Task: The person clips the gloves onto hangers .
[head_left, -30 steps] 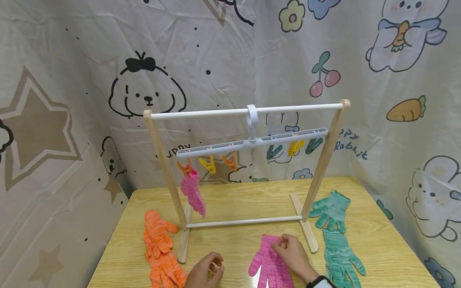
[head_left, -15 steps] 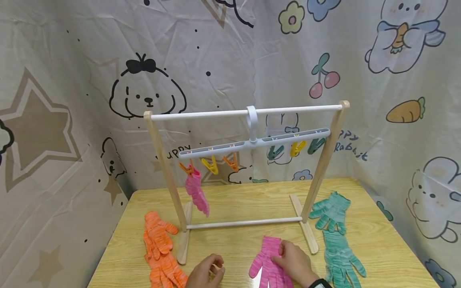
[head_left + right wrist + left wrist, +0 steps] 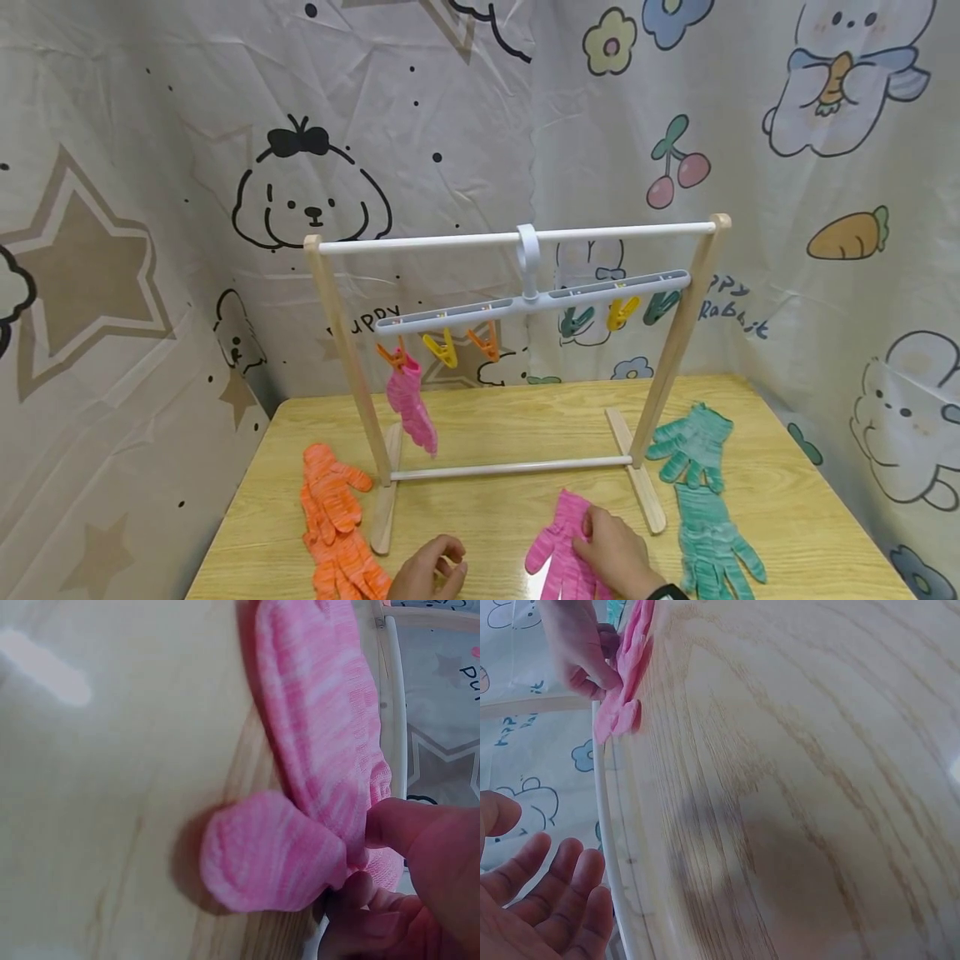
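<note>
Pinching the pink knit glove (image 3: 562, 546), seemingly light and soft, best lifted by its cuff (image 3: 572, 503), is the right hand (image 3: 618, 554); the left hand (image 3: 426, 571), loosely curled, holds nothing.

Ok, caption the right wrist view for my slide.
Right hand pinches a streaked pink glove, wood-grain tabletop beneath.

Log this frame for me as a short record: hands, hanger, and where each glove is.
Right hand: pinches pink glove, in front of rack
Left hand: holds nothing, fingers loosely curled
Hanger: hooked on rack's top bar, six clips
Hung: second pink glove, in orange clip
Left on table: two orange gloves
Right on table: two green gloves
</note>
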The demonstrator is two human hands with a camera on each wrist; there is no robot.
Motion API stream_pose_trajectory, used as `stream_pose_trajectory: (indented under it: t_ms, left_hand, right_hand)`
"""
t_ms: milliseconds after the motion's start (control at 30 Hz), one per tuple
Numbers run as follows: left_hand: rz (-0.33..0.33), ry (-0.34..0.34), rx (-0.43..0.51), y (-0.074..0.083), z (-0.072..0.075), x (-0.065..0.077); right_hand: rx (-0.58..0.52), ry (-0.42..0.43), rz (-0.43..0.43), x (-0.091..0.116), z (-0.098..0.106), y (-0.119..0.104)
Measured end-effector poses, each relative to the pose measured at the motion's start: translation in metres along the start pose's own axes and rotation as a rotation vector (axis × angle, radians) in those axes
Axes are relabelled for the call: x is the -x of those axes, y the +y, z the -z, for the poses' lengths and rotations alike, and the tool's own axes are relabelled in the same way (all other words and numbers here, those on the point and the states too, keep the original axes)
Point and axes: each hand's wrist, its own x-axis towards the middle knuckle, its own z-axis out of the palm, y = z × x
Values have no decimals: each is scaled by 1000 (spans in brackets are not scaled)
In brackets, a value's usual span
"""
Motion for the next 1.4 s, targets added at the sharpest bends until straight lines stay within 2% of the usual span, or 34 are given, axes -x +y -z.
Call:
stream_pose_trajectory:
  t_ms: [467, 733, 1167, 1400]
  left_hand:
    - [7, -22, -2, 0, 1, 0]
    - [17, -33, 23, 0, 0, -1]
    - [-6, 14, 20, 4, 2, -3]
    - [-19, 28, 26, 3, 2, -3]
  right_hand:
    - [-5, 21, -2, -1, -3, 2]
    - [34, 19, 2, 0, -6, 3]
    - [65, 10, -6, -1, -8, -1]
    - [105, 33, 35, -1, -7, -4]
